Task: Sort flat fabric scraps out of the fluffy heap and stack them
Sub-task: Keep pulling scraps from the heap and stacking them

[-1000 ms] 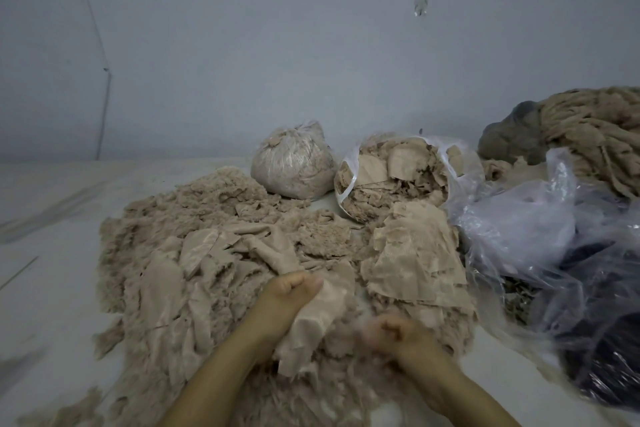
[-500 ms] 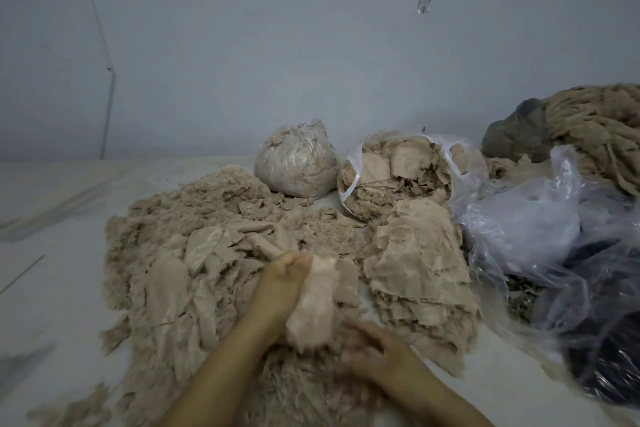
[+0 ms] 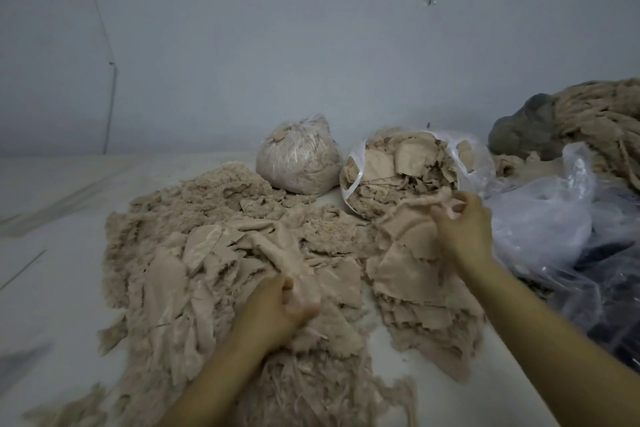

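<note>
A wide beige fluffy heap (image 3: 194,225) mixed with flat scraps covers the white surface on the left. To its right lies a stack of flat beige scraps (image 3: 419,291). My left hand (image 3: 277,308) sits at the heap's near side, its fingers curled round a flat scrap (image 3: 304,284). Over the far end of the stack, my right hand (image 3: 464,222) pinches the edge of a beige scrap (image 3: 412,218) that lies on top of it.
A tied clear bag of fluff (image 3: 298,159) and an open white bag full of scraps (image 3: 408,166) stand behind the heap. Crumpled clear plastic (image 3: 547,218) over dark material lies at the right, with a mound of beige strips (image 3: 606,121) behind it. A wall closes the back.
My right hand has moved from beside the left hand up and right to the far end of the stack, carrying a scrap onto it. My left hand has lowered to the heap and holds a scrap.
</note>
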